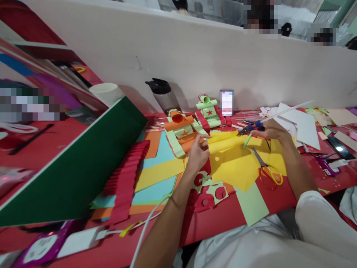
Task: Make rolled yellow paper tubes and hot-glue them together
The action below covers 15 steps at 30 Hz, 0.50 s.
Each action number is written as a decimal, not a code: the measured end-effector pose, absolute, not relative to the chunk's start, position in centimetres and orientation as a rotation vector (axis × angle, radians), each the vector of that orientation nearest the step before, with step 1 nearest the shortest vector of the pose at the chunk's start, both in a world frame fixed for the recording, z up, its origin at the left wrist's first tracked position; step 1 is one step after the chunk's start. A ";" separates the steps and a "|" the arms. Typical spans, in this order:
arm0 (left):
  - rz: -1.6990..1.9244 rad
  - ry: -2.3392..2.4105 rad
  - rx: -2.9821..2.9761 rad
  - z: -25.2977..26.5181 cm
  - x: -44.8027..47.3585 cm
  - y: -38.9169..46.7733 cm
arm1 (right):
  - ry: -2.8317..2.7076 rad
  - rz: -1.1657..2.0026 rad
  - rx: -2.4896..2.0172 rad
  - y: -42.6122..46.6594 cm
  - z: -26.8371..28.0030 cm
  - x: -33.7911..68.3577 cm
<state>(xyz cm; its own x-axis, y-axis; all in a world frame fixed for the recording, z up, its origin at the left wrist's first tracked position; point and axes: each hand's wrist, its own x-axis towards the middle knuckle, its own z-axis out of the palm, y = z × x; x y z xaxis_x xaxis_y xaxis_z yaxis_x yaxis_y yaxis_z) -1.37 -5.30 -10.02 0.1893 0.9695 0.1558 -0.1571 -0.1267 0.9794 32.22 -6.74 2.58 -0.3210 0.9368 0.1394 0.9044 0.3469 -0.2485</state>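
Note:
My right hand (pixel 269 131) grips a blue hot glue gun (pixel 254 127), a long clear glue stick jutting from its back. The nozzle points left, close to the far edge of a folded or rolled yellow paper (pixel 227 144). My left hand (pixel 198 152) is closed on the left end of that paper, fingertips partly hidden. Under it spreads a larger yellow sheet (pixel 242 169). Scissors (pixel 266 172) with red and yellow handles lie on it. Behind my left hand stands an orange and green paper model (pixel 181 130), and farther back a green and red one (pixel 208 113).
A green board (pixel 83 160) leans at the left beside pleated red paper (pixel 126 175) and coloured sheets. A bottle (pixel 163 95) and a phone (pixel 227 102) stand by the white partition (pixel 195 56). A white cable (pixel 150 219) runs near my left forearm. Cut scraps (pixel 209 195) lie in front.

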 end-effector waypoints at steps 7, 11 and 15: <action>1.169 0.863 1.250 -9.9 -1.4 -5.3 | -2.328 0.156 -1.682 -6.8 3.0 32.4; 1.167 0.849 1.235 -9.9 -1.4 -5.2 | -2.289 0.158 -1.760 -6.8 3.0 32.2; 1.167 0.843 1.248 -10.0 -1.4 -5.2 | -2.294 0.139 -1.739 -6.8 3.1 32.1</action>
